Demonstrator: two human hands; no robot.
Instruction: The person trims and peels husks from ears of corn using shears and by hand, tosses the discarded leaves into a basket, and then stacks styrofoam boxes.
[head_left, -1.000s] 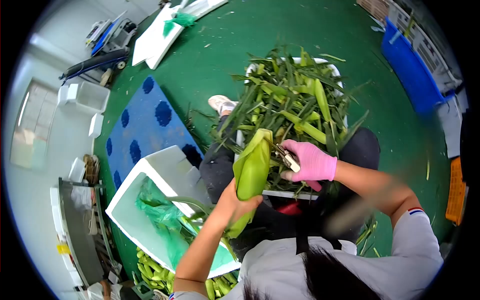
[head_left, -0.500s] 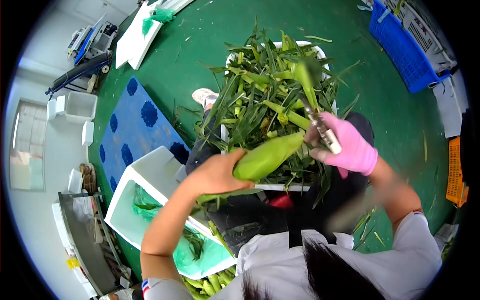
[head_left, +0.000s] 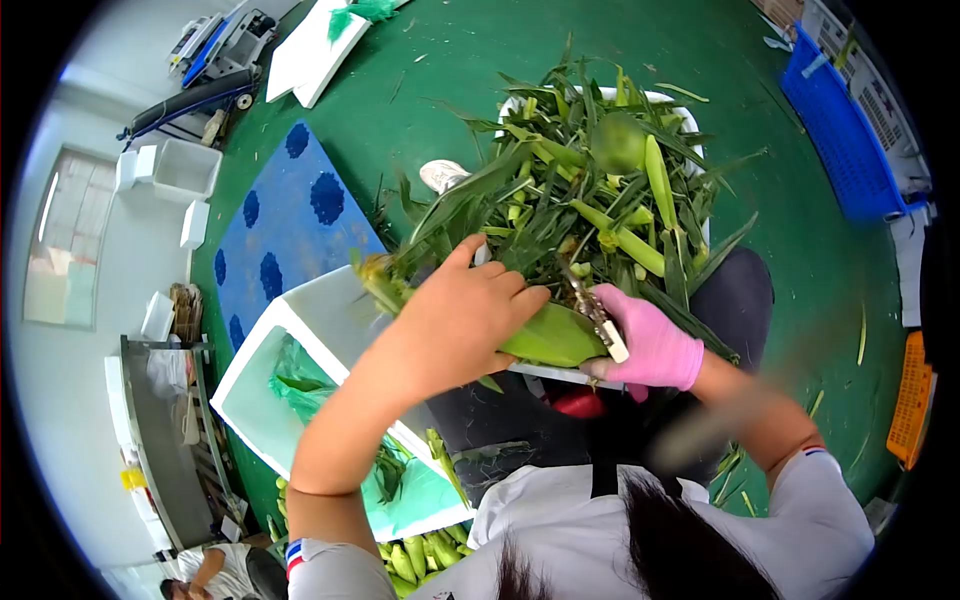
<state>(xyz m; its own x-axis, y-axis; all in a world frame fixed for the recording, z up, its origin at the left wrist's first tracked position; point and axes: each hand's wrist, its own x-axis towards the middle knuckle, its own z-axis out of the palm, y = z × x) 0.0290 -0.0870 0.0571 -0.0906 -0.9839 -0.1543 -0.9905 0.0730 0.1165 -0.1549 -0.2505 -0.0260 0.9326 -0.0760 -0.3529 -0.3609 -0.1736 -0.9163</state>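
My bare left hand (head_left: 465,315) is closed round the left part of a green ear of corn (head_left: 558,336), its back toward me. Long leaves and a brownish silk tuft (head_left: 378,275) stick out beyond that hand on the left. My right hand (head_left: 650,340), in a pink glove, grips a slim metal knife-like tool (head_left: 597,318) with a white end. Its fingers are at the right end of the ear. Just beyond both hands, a white bin (head_left: 690,108) is heaped with cut husks and leaves (head_left: 560,170) between my legs.
To the left, a white foam box (head_left: 250,385) lined with green plastic holds leaves. More corn (head_left: 420,555) lies below it. A blue spotted board (head_left: 290,230) rests on the green floor. Blue (head_left: 840,130) and orange crates (head_left: 908,400) stand right. Another person (head_left: 225,570) is at lower left.
My left hand has moved right over the ear, and leaves with a silk tuft now show to its left. The ear has come nearer to me. My gloved hand has moved down to its end.
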